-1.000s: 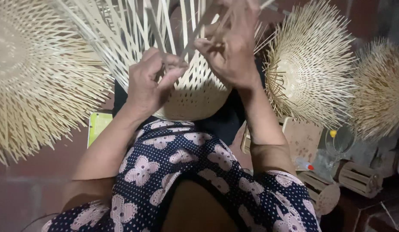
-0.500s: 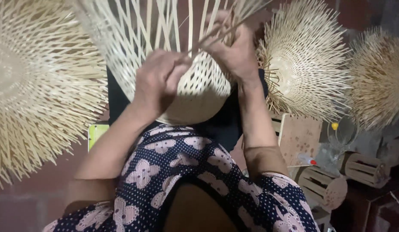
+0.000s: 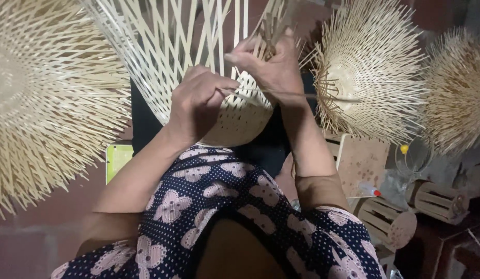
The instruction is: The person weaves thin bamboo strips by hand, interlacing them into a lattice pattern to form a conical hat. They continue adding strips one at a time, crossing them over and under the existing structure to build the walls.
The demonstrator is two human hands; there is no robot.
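Note:
A half-woven bamboo basket (image 3: pixel 234 116) rests on my lap, its pale loose strips (image 3: pixel 172 36) fanning upward and outward. My left hand (image 3: pixel 198 101) presses on the woven part and pinches a thin bamboo strip (image 3: pixel 302 95) that runs out to the right. My right hand (image 3: pixel 268 64) grips a bunch of upright strips at the basket's upper edge. Both forearms reach forward over my dark blue flowered clothing (image 3: pixel 219 206).
A large unfinished bamboo basket (image 3: pixel 38 103) with spiky strip ends lies at the left. Two more baskets (image 3: pixel 369 67) (image 3: pixel 457 88) lie at the right. Small wooden crates (image 3: pixel 436 199), a cardboard piece (image 3: pixel 361 160) and a yellow-green card (image 3: pixel 116 157) sit on the floor.
My left hand has shifted right and lower on the weave, drawing a thin strip sideways. My right hand has moved up onto the bundle of upright strips.

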